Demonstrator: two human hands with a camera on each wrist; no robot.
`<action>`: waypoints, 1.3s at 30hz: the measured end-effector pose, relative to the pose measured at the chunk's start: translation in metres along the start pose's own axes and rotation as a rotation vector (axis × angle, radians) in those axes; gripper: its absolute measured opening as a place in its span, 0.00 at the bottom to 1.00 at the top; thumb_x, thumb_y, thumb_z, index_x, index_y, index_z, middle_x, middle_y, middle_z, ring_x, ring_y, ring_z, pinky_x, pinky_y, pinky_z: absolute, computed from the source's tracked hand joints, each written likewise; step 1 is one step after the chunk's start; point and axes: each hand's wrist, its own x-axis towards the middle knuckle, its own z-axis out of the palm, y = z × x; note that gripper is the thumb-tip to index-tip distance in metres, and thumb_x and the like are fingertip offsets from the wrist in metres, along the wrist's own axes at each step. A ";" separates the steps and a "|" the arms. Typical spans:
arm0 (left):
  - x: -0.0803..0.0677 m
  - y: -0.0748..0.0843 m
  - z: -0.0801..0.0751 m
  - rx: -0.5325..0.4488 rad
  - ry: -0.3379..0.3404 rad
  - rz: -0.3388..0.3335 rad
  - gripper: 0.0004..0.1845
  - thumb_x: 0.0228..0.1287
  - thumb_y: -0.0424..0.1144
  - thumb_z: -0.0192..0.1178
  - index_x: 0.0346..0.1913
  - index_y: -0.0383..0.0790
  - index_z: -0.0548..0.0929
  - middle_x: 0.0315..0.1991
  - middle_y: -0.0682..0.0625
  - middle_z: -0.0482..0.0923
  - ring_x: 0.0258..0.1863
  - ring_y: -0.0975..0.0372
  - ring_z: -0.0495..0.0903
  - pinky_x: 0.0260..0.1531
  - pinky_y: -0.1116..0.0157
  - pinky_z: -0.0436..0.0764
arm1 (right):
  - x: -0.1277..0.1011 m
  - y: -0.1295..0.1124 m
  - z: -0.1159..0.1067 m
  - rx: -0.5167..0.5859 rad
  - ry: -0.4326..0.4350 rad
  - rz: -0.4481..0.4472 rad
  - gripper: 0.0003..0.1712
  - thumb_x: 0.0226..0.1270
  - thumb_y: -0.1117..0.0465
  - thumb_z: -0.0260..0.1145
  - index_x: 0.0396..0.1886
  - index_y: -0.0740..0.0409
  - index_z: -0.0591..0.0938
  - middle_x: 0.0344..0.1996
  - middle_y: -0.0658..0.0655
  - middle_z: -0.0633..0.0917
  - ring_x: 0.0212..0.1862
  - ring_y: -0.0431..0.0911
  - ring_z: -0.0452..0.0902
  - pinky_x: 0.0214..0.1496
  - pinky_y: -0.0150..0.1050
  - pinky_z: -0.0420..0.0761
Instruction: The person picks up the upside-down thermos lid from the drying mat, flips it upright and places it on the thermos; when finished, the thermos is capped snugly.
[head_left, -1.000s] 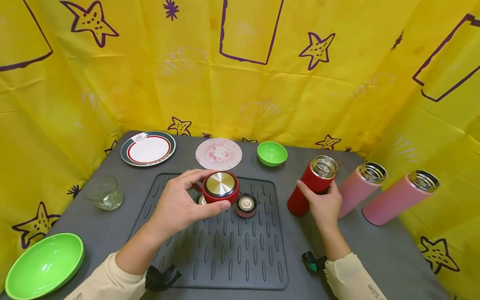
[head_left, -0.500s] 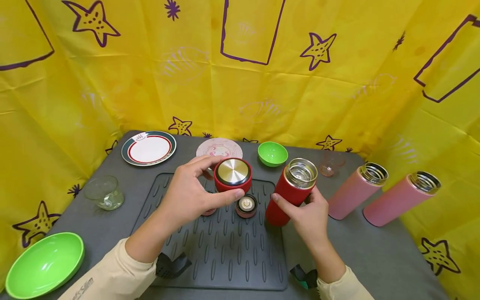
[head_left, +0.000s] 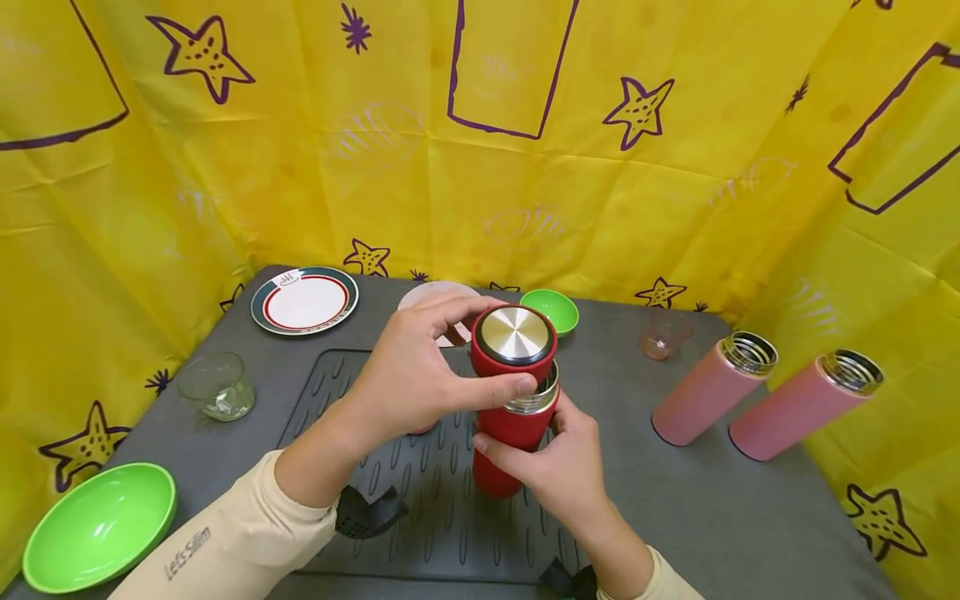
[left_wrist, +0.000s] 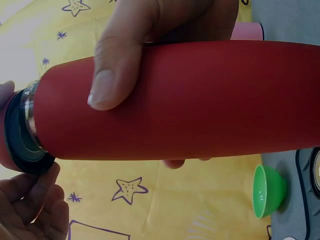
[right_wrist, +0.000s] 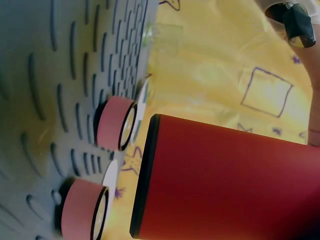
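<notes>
While the left hand [head_left: 420,375] pinches the red lid [head_left: 513,343] just above the steel mouth of the red flask [head_left: 510,442], gripped upright over the mat [head_left: 442,508] by the right hand [head_left: 558,467], the lid should probably sit level before turning.

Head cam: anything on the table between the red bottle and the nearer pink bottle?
Nothing: in the head view the grey table is bare between the red bottle and the nearer pink bottle. The small pink glass sits farther back.
</notes>
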 end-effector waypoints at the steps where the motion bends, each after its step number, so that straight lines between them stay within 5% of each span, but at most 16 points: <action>1: 0.000 0.000 0.001 -0.002 -0.004 0.006 0.29 0.42 0.49 0.80 0.51 0.48 0.85 0.44 0.65 0.80 0.46 0.66 0.71 0.36 0.64 0.78 | 0.000 0.000 0.001 -0.003 -0.007 -0.005 0.30 0.47 0.55 0.81 0.51 0.45 0.80 0.43 0.43 0.85 0.46 0.42 0.81 0.43 0.44 0.83; 22: -0.006 -0.006 0.006 -0.125 -0.135 -0.020 0.25 0.47 0.47 0.77 0.52 0.53 0.84 0.39 0.61 0.76 0.45 0.65 0.73 0.43 0.59 0.77 | 0.001 -0.002 0.002 0.048 -0.038 -0.013 0.28 0.48 0.57 0.81 0.51 0.45 0.81 0.43 0.44 0.86 0.45 0.44 0.82 0.42 0.45 0.83; 30: -0.005 -0.015 0.008 -0.281 -0.198 0.017 0.28 0.50 0.43 0.74 0.57 0.49 0.82 0.42 0.57 0.78 0.46 0.62 0.76 0.45 0.60 0.78 | 0.003 -0.001 -0.002 0.111 -0.102 -0.019 0.30 0.47 0.59 0.79 0.52 0.47 0.80 0.46 0.48 0.85 0.48 0.48 0.81 0.43 0.47 0.83; 35: -0.004 -0.025 0.008 -0.435 -0.281 0.029 0.30 0.57 0.48 0.71 0.61 0.43 0.78 0.50 0.52 0.77 0.51 0.57 0.75 0.50 0.56 0.78 | 0.004 0.001 -0.004 0.140 -0.144 -0.030 0.28 0.47 0.60 0.78 0.51 0.49 0.81 0.44 0.49 0.85 0.46 0.50 0.81 0.43 0.48 0.83; 39: -0.005 -0.027 0.007 -0.460 -0.301 0.010 0.37 0.57 0.55 0.70 0.65 0.41 0.73 0.54 0.51 0.75 0.55 0.56 0.73 0.52 0.53 0.76 | 0.005 0.001 -0.004 0.143 -0.156 -0.045 0.27 0.47 0.60 0.78 0.51 0.49 0.81 0.44 0.50 0.85 0.46 0.50 0.81 0.43 0.48 0.83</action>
